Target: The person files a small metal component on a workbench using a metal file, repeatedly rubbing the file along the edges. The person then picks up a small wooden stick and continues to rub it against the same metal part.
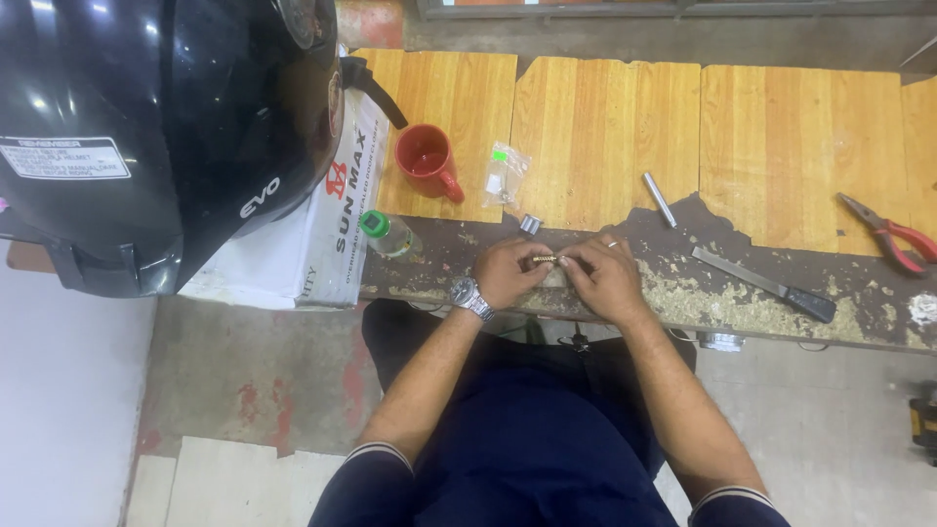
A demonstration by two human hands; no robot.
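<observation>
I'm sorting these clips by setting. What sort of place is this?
Probably a small repair or workshop bench. The worn bench has chipped laminate and debris, with pliers and a file lying on it, while both hands, left hand and right hand, hold a small brass part.

Both hands met at the near edge of the worn wooden bench (pixel 605 127). The left hand (pixel 508 273) and the right hand (pixel 607 278) pinched a small gold-coloured piece (pixel 544 260) between their fingertips. A red mug (pixel 427 159) stood at ten o'clock from the hands, and a little clear bag (pixel 506 176) lay at twelve. A file (pixel 763 284) and red pliers (pixel 893 234) lay at three o'clock. A big black helmet (pixel 146 127) sat on a white box (pixel 312 234) at nine.
</observation>
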